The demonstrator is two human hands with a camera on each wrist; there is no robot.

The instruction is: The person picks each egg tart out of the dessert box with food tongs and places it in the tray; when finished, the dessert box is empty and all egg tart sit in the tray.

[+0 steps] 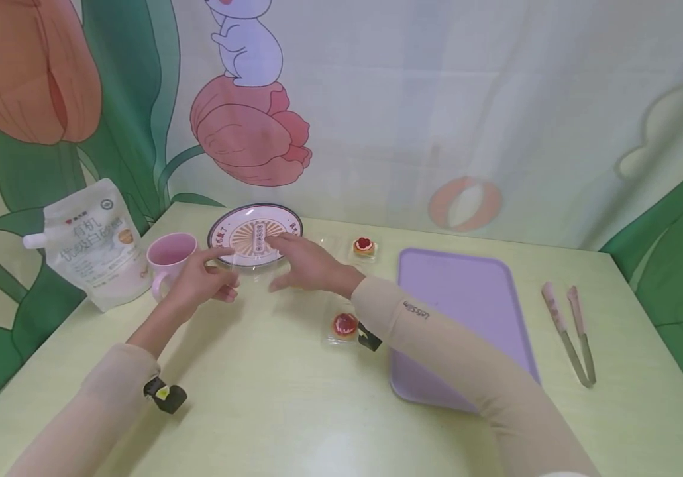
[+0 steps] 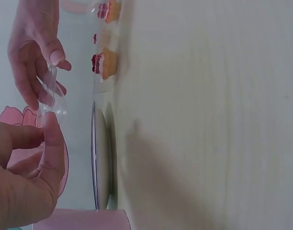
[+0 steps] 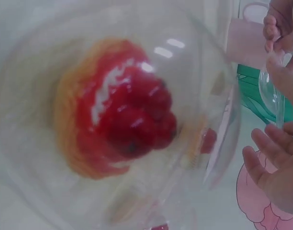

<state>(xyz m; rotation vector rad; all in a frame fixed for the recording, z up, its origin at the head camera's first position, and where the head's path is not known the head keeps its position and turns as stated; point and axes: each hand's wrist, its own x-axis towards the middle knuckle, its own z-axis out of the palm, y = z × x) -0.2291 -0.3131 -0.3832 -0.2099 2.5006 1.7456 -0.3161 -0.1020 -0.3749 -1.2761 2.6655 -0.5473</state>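
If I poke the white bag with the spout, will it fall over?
Probably it wobbles more than it falls. The spouted pouch stands upright on a wide, bulging base, so it looks fairly full and heavy. Its sides look soft and creased, so your poke would likely just dent it.

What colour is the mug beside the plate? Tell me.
Pale pink. The mug shows best in the head view, left of the plate.

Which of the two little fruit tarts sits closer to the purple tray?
The near tart, beside the right forearm, almost at the purple tray's left edge. The other tart sits farther back, near the plate.
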